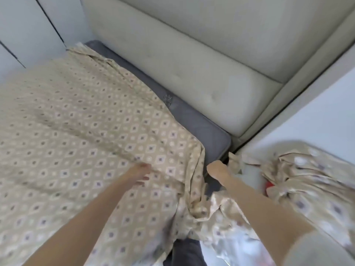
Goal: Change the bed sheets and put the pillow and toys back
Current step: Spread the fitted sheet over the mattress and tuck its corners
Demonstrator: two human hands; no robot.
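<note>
A beige bed sheet (76, 121) with a small diamond pattern lies spread over the grey mattress (201, 121). A strip of mattress along the headboard stays bare. My left hand (141, 174) rests on the sheet near its right corner, fingers loosely bent. My right hand (216, 169) reaches into the gap by the mattress corner, where the sheet edge hangs in folds; its fingers are hidden and blurred. More of the same patterned cloth (307, 181) lies bunched at the right.
A padded cream headboard (192, 54) runs along the far side of the bed. A white surface (307, 120) stands to the right, with something red (269, 186) under the bunched cloth. Pale cupboard doors (28, 25) are at the far left.
</note>
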